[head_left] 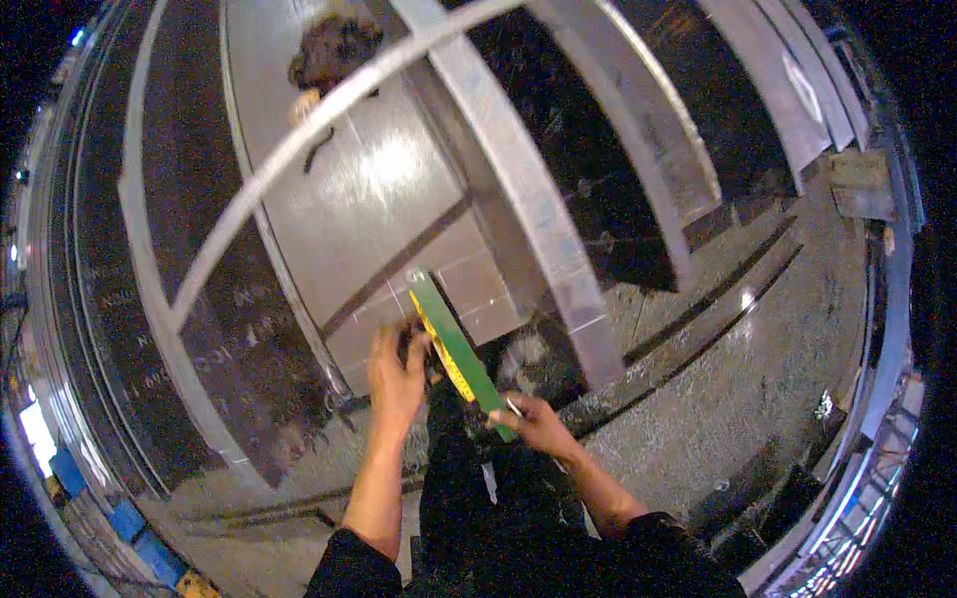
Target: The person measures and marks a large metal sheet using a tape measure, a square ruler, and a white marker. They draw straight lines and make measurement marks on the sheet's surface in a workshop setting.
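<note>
A long flat green bar (458, 349) lies slantwise in front of me, its far end over the metal plate (374, 219). Along its left edge runs a yellow tape measure blade (447, 351). My right hand (538, 427) closes round the near end of the bar, with a small white-tipped stick (513, 407) between its fingers. Beside the tape, my left hand (399, 384) has its fingers apart, one fingertip close to the blade's edge. Whether it touches the blade is hard to tell.
Upright metal ribs (518, 164) stand on both sides of the plate, and a curved strip (329, 115) crosses above it. A dark brown lump (334, 52) sits at the far end. Scuffed floor (698, 369) spreads to the right; blue blocks (150, 553) lie at lower left.
</note>
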Demonstrator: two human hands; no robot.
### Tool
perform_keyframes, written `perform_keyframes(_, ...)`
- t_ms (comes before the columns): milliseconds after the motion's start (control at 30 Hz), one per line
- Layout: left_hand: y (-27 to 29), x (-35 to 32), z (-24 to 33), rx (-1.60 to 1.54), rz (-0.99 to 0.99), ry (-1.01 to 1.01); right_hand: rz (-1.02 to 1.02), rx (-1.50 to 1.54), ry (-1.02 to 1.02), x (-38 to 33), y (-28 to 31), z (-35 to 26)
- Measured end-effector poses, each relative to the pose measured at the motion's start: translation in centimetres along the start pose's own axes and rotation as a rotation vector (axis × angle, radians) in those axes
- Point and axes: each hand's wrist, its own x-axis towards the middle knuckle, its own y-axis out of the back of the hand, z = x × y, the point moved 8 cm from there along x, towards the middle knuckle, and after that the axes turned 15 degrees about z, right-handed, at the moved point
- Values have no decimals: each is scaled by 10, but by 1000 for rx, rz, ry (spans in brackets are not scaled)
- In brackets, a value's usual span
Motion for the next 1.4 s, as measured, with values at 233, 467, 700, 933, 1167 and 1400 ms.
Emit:
perform_keyframes(233,7,34,9,145,-63,-237,33,-22,-124,29,-36,-18)
perform_keyframes(467,-35,58,32,277,-174,-419,142,-89,-99,57,-12,-28)
perform_keyframes(700,-16,39,6,208,-75,55,254,-122,-113,61,-6,-31)
perform_keyframes(933,-29,29,10,169,-54,154,217,-116,-150,61,-8,-32)
perform_keyframes(1167,-37,23,11,134,-135,270,206,-165,-107,61,-18,-37)
perform_keyframes(1400,19,118,3,279,228,61,165,-87,-113,63,-28,-42)
